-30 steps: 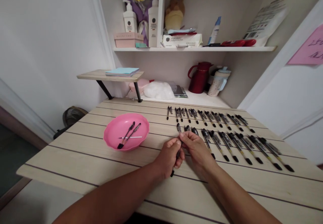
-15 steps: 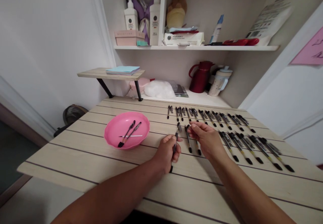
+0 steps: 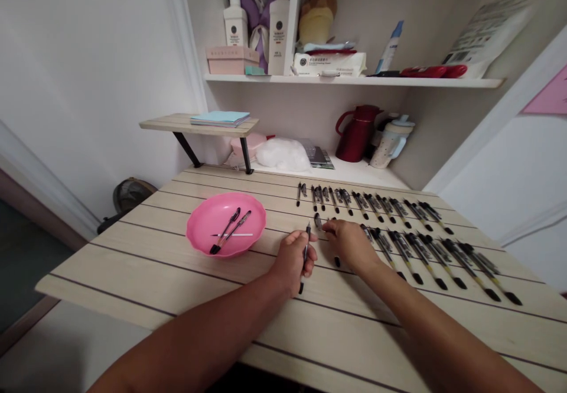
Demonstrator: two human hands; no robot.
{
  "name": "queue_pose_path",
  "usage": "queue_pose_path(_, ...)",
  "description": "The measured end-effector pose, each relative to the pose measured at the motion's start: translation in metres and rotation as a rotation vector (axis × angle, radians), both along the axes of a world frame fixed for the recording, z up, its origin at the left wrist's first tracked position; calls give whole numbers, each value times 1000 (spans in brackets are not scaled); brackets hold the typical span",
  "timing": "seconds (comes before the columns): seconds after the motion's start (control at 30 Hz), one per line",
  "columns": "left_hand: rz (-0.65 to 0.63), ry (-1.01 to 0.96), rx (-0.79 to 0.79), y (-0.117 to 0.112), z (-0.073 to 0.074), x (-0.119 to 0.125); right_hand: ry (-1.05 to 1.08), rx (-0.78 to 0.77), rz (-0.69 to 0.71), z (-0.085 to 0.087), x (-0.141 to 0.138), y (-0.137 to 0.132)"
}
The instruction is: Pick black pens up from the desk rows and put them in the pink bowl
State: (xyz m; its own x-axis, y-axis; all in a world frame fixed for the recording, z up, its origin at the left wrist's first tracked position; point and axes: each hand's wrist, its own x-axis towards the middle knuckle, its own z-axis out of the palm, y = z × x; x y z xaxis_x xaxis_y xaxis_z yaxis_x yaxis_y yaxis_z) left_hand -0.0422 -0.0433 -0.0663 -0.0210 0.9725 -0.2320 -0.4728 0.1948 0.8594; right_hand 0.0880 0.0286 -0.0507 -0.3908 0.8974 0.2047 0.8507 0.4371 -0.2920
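My left hand (image 3: pixel 296 259) is closed around a black pen (image 3: pixel 305 256), held upright over the slatted wooden table (image 3: pixel 133 263). My right hand (image 3: pixel 349 243) lies just to its right, fingers curled and pinching at a small black pen cap (image 3: pixel 318 221) at the left end of the near row of pens (image 3: pixel 425 250). A second row of pens (image 3: pixel 367 201) lies behind it. To the left stands a pink bowl (image 3: pixel 201 233) with two pens (image 3: pixel 230 230) and a thin white refill in it.
A small raised shelf (image 3: pixel 195 124) with a notebook stands at the table's back left. Behind are a red jug (image 3: pixel 354 134), a cup, and a wall shelf (image 3: pixel 354 82) with bottles and boxes. The table's front edge runs close to me.
My right hand has let go of the pen held in my left, gone out to the near row, then drawn back left to the loose cap. The left hand keeps its pen.
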Motion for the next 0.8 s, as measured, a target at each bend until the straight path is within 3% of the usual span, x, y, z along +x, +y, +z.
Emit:
queue_pose_path(0.2,-3,-13,1,0,0,1,-276,114,-45,1,-8,-3)
queue_pose_path(0.8,9,4,-12,-1,1,2,-338,84,-97,-3,-10,-1)
